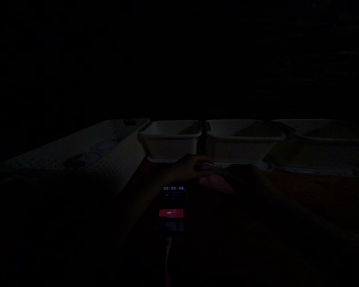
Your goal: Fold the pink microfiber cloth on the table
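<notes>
The scene is very dark. My left hand point(187, 166) reaches forward over the table and rests on a pink, knitted-looking piece of cloth point(217, 182), fingers curled on it near its far edge. My right hand point(251, 175) is a dim shape at the right side of the same cloth; its fingers do not show. A phone point(172, 207) lies just below my left hand, its screen lit with a timer reading and a red bar.
Three white rectangular tubs stand in a row behind the cloth: one at the centre point(170, 139), one right of it point(242, 141), one at far right point(326, 147). A perforated white basket point(107, 147) lies at the left. A cable point(167, 255) runs from the phone toward me.
</notes>
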`<state>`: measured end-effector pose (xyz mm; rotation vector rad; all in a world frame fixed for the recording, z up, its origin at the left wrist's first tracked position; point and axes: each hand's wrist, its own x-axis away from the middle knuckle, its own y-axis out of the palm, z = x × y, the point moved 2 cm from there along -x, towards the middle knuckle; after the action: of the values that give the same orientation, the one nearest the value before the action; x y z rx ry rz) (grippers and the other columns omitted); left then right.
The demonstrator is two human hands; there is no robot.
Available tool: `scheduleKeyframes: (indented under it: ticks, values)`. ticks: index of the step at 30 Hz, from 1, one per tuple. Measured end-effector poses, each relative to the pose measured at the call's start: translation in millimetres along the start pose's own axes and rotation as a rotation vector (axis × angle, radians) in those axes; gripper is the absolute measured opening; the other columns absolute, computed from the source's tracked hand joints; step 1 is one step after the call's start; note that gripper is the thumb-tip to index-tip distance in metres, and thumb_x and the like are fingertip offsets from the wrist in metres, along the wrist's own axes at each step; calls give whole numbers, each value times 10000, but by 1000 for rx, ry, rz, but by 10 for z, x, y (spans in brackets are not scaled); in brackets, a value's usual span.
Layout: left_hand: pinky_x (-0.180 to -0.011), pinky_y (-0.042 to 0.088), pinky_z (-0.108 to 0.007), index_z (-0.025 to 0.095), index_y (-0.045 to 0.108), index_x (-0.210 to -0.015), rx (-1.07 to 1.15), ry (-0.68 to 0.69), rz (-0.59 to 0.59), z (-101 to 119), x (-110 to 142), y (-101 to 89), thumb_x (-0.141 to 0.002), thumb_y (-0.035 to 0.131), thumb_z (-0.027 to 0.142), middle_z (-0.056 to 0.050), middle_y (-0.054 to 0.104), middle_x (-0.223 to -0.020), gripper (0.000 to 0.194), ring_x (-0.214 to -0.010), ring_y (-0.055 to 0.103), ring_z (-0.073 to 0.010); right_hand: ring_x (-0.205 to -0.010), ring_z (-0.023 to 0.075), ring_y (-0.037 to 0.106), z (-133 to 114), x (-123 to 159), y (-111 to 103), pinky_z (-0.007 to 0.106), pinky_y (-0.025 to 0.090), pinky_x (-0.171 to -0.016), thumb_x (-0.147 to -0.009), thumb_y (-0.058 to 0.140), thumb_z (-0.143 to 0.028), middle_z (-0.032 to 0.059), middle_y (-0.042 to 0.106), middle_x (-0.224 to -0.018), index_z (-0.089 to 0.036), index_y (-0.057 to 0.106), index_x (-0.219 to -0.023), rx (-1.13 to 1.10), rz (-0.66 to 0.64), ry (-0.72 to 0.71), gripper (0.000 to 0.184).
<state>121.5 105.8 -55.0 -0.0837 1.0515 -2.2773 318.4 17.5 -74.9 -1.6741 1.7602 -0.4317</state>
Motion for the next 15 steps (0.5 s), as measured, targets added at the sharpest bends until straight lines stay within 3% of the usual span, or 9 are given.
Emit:
scheduleKeyframes:
  ticks: [4,9,15]
  values:
    - [-808,471,-316,180,563,-1158,69,-73,-28,-77,-3,8,-735,691,420,-106,611,-1151,503,-1002,592,-209,-686,197,618,-26,8,-16,262,446,-530,-796,533,-459,104,687,-813,-130,683,-824,-74,22,30,363]
    - [-821,472,-324,144,570,-1094,218,-79,-6,-172,-75,28,-763,677,333,-113,623,-1107,396,-973,602,-186,-658,177,611,-38,-23,-38,252,431,-535,-814,520,-422,64,677,-761,-146,663,-825,-70,17,12,311]
    - [-801,477,-309,120,598,-1002,241,-54,133,-184,-128,18,-743,691,200,-106,645,-1031,286,-922,613,-170,-716,177,609,-7,-42,-38,254,435,-587,-822,513,-428,61,680,-817,-142,663,-872,-60,43,-22,327]
